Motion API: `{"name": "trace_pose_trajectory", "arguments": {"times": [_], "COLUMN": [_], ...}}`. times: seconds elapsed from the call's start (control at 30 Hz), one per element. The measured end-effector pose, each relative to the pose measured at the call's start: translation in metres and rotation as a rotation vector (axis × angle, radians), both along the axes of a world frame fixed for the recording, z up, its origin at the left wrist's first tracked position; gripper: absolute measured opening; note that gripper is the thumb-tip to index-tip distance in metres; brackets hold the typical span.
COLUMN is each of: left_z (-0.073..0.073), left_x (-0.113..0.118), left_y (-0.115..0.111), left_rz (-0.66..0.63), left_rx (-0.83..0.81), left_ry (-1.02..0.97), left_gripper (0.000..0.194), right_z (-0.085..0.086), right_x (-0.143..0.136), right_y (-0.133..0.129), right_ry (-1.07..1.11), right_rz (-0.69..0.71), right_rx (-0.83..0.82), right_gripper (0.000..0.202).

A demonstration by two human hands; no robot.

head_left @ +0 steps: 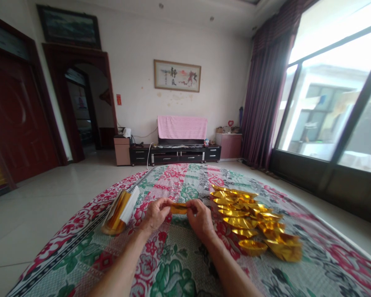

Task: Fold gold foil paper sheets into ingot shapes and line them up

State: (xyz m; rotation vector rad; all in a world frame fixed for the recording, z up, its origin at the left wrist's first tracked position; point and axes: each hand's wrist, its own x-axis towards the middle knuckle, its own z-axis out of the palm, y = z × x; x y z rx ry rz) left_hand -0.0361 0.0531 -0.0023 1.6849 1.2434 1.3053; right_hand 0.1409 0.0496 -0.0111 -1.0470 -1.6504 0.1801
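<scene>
A small folded piece of gold foil paper (179, 208) is stretched between my two hands, above the middle of a flowered cloth. My left hand (156, 213) pinches its left end with thumb and fingers. Its right end is pinched by my right hand (200, 217). To the right lie rows of shiny gold folded foil boat shapes (239, 223), some overlapping. On the left, a stack of gold and white paper sheets (122, 209) rests in a curled bundle on the cloth.
The round table with its flowered cloth (174, 272) fills the foreground. Beyond it stand a low black cabinet (168, 158) and a pink cloth (182, 127) draped over a screen. Windows and a purple curtain (261, 95) are at the right, doors at the left.
</scene>
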Motion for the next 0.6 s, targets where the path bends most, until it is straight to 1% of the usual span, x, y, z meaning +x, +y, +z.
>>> {"name": "trace_pose_trajectory", "arguments": {"times": [0.1,0.23,0.33,0.43,0.6], "left_z": [-0.0026,-0.0067,-0.0067,-0.0068,-0.0098], "left_x": [-0.0003,-0.0007,0.001,0.0024,0.0013], "left_y": [0.001,0.0025,0.0013,0.0006,0.0027], "left_rz": [-0.002,0.034,0.041,0.049,0.057], "left_rx": [0.033,0.126,0.22,0.306,0.379], "left_ry": [0.046,0.202,0.301,0.333,0.371], "left_gripper": [0.018,0.014,0.016,0.02,0.022], "right_z": [0.0007,0.0005,-0.0007,-0.0015,-0.0014], "right_x": [0.0001,0.0003,0.0007,0.0012,0.001], "right_y": [-0.0005,-0.0016,-0.0013,-0.001,-0.0011], "right_ry": [-0.005,-0.011,-0.011,-0.024,-0.062], "right_rz": [0.003,0.002,-0.014,-0.033,-0.064], "right_rx": [0.019,0.023,0.009,-0.012,-0.056], "right_gripper": [0.018,0.017,0.017,0.016,0.018]}}
